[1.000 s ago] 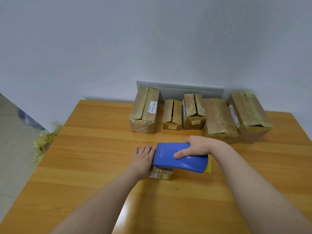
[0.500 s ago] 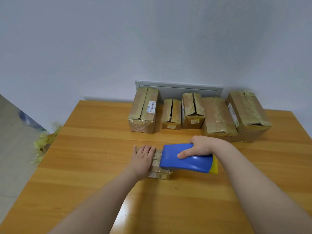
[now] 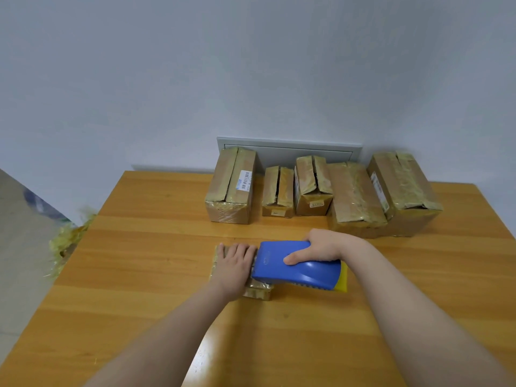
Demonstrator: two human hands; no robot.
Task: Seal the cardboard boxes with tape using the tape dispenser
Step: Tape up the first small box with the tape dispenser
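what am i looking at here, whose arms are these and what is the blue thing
There is no machine here. These are a person's two bare arms, filmed by one wide-angle camera worn on their head, which looks forward and down. All the pictures come from that same camera, and the last one is the current moment.

The surface is a wooden table. The left hand lies flat, fingers straight, on a small cardboard box and holds it down. The right hand grips a blue tape dispenser, whose front end sits over that box.

Five more boxes stand in a row at the back, from the leftmost box to the rightmost box. They have yellowish tape on them.
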